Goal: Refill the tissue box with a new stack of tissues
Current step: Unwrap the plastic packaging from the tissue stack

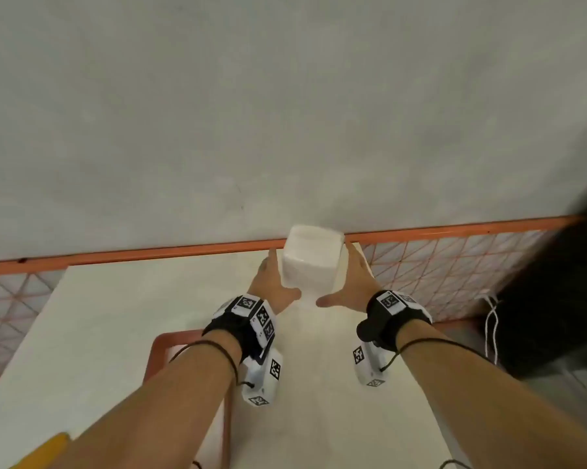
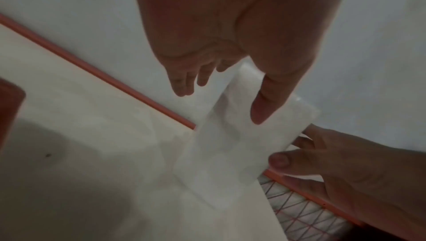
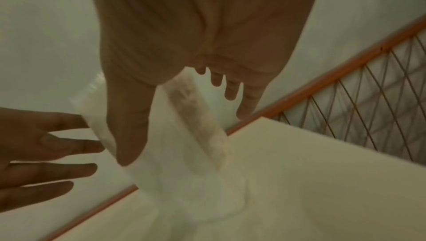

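Observation:
A white tissue pack in clear wrap stands upright at the far edge of the white table. My left hand lies flat along its left side and my right hand along its right side, fingers straight, thumbs reaching across below its front. In the left wrist view my left hand has its thumb on the front of the pack, with the right hand at the other side. In the right wrist view my right hand spans the pack; the left hand touches its side. No tissue box shows.
An orange rail runs along the table's far edge, with orange mesh below and a grey wall behind. An orange frame sits under my left forearm. A white cord and a dark shape are at the right.

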Demonstrator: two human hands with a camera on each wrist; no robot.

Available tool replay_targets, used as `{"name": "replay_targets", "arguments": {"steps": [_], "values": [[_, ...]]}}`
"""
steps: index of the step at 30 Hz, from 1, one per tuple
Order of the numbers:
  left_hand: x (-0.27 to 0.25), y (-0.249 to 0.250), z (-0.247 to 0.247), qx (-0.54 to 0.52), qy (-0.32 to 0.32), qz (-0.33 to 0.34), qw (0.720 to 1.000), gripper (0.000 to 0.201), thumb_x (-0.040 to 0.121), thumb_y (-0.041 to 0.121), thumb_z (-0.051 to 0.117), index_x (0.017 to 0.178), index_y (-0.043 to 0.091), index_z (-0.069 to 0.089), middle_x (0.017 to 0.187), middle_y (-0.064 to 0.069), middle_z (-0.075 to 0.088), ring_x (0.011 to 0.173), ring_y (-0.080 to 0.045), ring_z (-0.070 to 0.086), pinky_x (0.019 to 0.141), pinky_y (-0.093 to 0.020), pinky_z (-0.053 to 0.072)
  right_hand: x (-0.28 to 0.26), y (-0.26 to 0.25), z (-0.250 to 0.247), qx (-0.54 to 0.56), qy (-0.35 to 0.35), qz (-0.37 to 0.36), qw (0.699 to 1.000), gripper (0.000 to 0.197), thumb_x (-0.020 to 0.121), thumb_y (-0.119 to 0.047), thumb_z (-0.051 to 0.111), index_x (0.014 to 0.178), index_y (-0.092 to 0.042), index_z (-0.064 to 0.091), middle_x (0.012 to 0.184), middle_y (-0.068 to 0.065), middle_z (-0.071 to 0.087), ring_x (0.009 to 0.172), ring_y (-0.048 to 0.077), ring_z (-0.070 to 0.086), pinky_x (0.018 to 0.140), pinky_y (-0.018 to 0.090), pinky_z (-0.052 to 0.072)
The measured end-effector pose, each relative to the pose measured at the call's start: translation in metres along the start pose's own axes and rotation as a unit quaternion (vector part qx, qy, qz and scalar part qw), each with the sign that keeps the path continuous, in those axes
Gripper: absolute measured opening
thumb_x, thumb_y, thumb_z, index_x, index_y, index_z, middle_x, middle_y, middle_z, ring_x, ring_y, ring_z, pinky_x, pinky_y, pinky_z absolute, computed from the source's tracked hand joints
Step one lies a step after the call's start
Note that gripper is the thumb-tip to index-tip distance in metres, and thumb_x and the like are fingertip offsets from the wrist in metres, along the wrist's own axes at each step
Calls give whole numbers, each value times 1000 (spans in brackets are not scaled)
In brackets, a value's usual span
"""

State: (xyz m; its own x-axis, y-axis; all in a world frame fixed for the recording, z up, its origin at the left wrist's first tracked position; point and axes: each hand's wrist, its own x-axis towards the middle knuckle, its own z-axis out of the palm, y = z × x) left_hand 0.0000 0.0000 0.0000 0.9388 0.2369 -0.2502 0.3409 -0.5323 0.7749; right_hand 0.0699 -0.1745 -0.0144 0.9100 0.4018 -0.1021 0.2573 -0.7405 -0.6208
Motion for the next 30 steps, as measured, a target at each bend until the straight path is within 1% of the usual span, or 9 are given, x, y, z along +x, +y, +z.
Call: {"name": "replay_targets", "arguments": {"steps": [4,7,9,13,18,21,24,27,30], "values": [[36,-22,19,6,-19,-26,999,115,52,18,75,148,36,13,138,-3,46,128,-29,48,98,-51,49,25,21,24,24,-21,13,999,144,38,-41,94,151,-23,6,154,0,16,144,24,19,116,48,30],[45,-27,25,13,-24,-34,999,115,57,4,76,149,34,14,137,-2,45,127,-27,47,95,-42,48,44,36,41,62,-23,19,998,150,29,-44,93,150,-27,6,153,-3,18,142,23,26,112,49,36],[50,-32,28,26,-31,-42,998,113,62,-3,76,151,31,14,139,-3,43,127,-27,46,89,-33,45,52,41,46,95,-29,17,995,149,30,-37,96,150,-24,8,151,-4,21,139,21,31,111,44,38],[58,-37,32,20,-55,-62,996,108,70,-7,72,152,27,11,122,3,44,120,-22,46,84,-28,40,58,50,51,141,-76,32,987,140,43,-18,97,150,-20,8,140,-8,28,124,13,37,101,34,41],[61,-41,36,-2,-69,-82,994,111,66,-1,75,148,37,10,123,2,51,120,-29,53,95,-44,51,50,56,56,134,-88,68,985,113,48,-18,94,139,-22,26,128,-3,48,114,21,51,96,44,49],[57,-42,39,-23,-66,-87,994,91,68,1,76,143,27,29,116,2,54,110,-24,54,90,-38,48,42,60,56,160,-75,73,982,99,50,-21,90,132,-27,35,122,-3,55,113,25,56,93,46,51],[48,-38,38,-64,-61,-89,992,60,64,8,83,114,21,53,108,-1,62,105,-23,60,86,-35,47,28,59,49,200,-77,74,974,91,55,-19,88,131,-28,39,120,-4,56,113,22,55,92,43,50],[43,-44,37,-110,-62,-61,990,91,43,32,94,121,35,48,121,-2,60,112,-21,61,89,-46,54,11,53,37,257,-71,63,962,83,60,-13,86,130,-28,44,118,-8,58,115,17,53,92,38,48],[12,-27,19,-166,-90,-35,981,93,59,15,91,127,33,30,118,7,56,105,-7,58,84,-37,54,-10,37,22,298,-103,45,948,83,57,-16,86,130,-33,49,124,-6,64,118,18,58,96,47,52]]}}
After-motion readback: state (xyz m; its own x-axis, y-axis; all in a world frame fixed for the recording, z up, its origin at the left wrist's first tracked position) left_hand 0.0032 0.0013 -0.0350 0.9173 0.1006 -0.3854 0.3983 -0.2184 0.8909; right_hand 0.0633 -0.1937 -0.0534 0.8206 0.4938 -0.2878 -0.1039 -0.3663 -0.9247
